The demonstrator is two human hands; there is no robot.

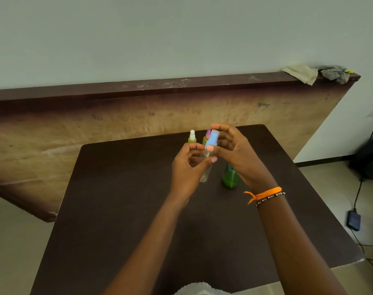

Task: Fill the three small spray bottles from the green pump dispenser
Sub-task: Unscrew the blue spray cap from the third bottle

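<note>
1. Clear spray bottle (205, 173): held tilted above the table at centre frame, its base hanging below both hands; it looked empty.
2. Left hand (186, 169): fingers and thumb curled round the clear bottle's body, thumb tip across its upper part.
3. Blue cap (212, 139): on the top of the clear bottle, above the left hand.
4. Right hand (234, 150): fingers curled round the blue cap, thumb pressed at its lower edge.
5. Green pump dispenser (230, 177): stood on the table just right of centre, under the right wrist, its top hidden.
6. White-capped bottle (192, 137): upright behind the hands, filled yellow-green.
7. Purple-capped bottle (206, 136): beside it, mostly hidden by the blue cap.
8. Table (121, 209): dark brown.
9. Bracelets (266, 194): orange and beaded, on the right wrist.
</note>
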